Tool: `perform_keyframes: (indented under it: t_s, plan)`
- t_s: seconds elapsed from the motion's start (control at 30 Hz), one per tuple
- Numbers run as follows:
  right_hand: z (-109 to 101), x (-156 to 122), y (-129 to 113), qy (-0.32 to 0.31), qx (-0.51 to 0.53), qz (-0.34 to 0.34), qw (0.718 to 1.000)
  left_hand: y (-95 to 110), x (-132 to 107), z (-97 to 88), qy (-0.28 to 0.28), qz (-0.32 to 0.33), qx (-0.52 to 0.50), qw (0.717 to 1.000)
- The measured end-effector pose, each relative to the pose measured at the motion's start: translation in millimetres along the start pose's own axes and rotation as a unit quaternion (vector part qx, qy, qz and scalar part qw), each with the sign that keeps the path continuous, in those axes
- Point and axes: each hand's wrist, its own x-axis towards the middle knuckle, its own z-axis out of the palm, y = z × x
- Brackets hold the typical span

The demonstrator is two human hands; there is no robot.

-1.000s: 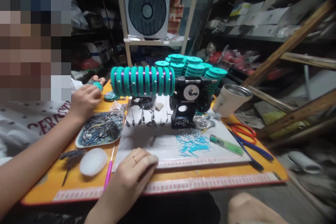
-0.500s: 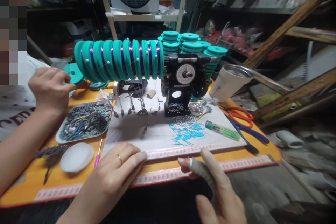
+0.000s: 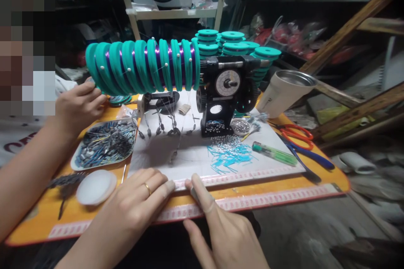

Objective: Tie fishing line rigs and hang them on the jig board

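Note:
My left hand [image 3: 139, 197], with a ring and a pale covering on a fingertip, rests at the front edge of the white board [image 3: 189, 168]. Its fingers are pressed together; whatever they may hold is hidden. Just to the right, my right hand [image 3: 224, 227] reaches over the same edge with a covered index finger stretched out and its thumb apart. Nothing shows in it. Above the board, a row of teal spools [image 3: 142, 67] with purple thread sits on a black winding machine [image 3: 225, 88]. Fine lines with small dark weights [image 3: 173, 128] hang from the spools.
Another person's hand [image 3: 82, 101] is at the left end of the spools. A tray of small parts [image 3: 104, 145] and a white lid [image 3: 96, 187] lie left. Blue pieces [image 3: 232, 155], a green tube [image 3: 274, 153], pliers [image 3: 312, 155] and a cup [image 3: 285, 92] are right.
My right hand has moved left, close to my left hand, with its index finger now at the board's edge. The other person's hand has shifted right, and its teal spool no longer shows.

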Motion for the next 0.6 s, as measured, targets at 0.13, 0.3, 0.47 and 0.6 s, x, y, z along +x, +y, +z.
perform_keyframes:
  t_s: [0.13,0.3,0.47,0.6]
  plan:
    - [-10.6,-5.2,7.5,0.000,-0.048,0.011,0.999,-1.6,-1.4,3.0,-0.002,0.001,0.007,1.000]
    - [-23.5,-19.0,20.9,-0.010,-0.075,0.027,0.997,-2.3,0.7,4.7,0.004,0.017,0.016,1.000]
    - [-25.7,-27.4,25.6,-0.017,-0.048,0.049,0.997,-4.6,-2.9,6.7,-0.010,0.005,0.027,1.000]
    - [-21.8,-27.7,23.8,-0.032,-0.067,0.045,0.996,-8.7,-17.4,10.6,-0.015,-0.019,0.024,0.999]
